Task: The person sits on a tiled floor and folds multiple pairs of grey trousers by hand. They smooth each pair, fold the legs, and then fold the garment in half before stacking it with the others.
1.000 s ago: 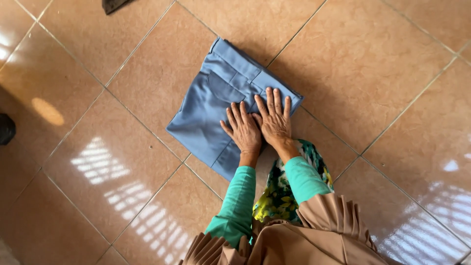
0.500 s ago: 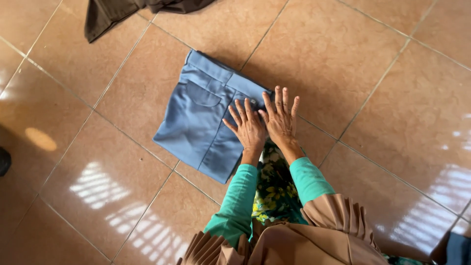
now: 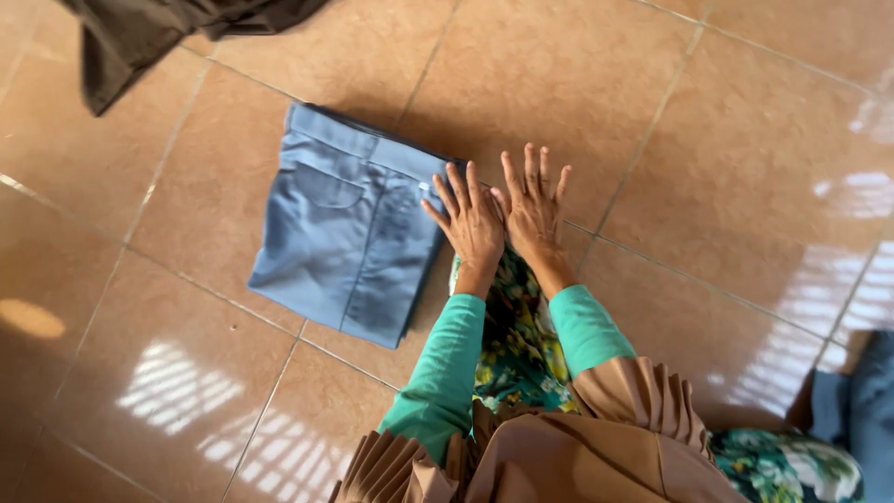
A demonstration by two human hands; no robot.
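Observation:
A folded pair of blue-grey trousers [image 3: 345, 228] lies flat on the tan tiled floor [image 3: 726, 140]. My left hand [image 3: 470, 222] is spread flat, fingers apart, at the right edge of the trousers. Right beside it is my right hand [image 3: 533, 207], also spread, over the floor tiles just past the trousers' edge. Neither hand grips anything. Both arms wear teal sleeves under a pleated tan cloth, and a green flowered fabric [image 3: 512, 326] lies under my wrists.
A dark brown garment [image 3: 158, 33] lies crumpled at the top left. A blue-grey piece of cloth [image 3: 861, 410] shows at the right edge. Sunlight patches shine on the glossy tiles at lower left and right.
Both hands have slid off the top of the trousers to their right edge. The view has shifted, bringing the dark garment into sight at top left.

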